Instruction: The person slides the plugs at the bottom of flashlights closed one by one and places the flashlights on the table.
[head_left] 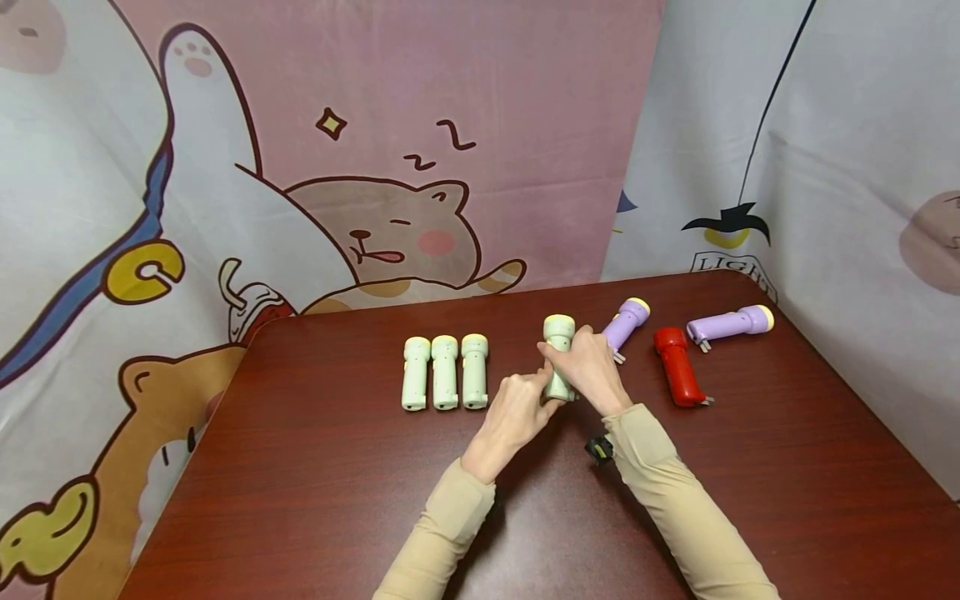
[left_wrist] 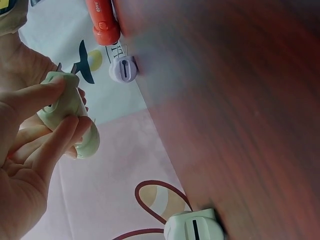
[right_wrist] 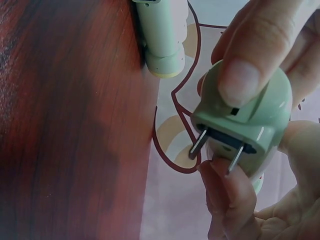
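Both hands hold one pale green flashlight point(head_left: 558, 333) just above the dark wooden table point(head_left: 315, 500). My left hand point(head_left: 542, 393) pinches its lower end and my right hand point(head_left: 561, 360) wraps around its body. In the right wrist view the green flashlight point(right_wrist: 250, 112) shows its tail, where two metal plug prongs point(right_wrist: 200, 142) stick out, with a thumb point(right_wrist: 245, 65) pressed on top. In the left wrist view my left fingers point(left_wrist: 42, 95) curl round the same flashlight point(left_wrist: 70, 107).
Three more green flashlights point(head_left: 445, 372) lie side by side left of the hands. To the right lie two purple flashlights point(head_left: 626, 323) point(head_left: 731, 323) and a red one point(head_left: 678, 367). Cartoon-print cloth point(head_left: 375, 167) hangs behind the table.
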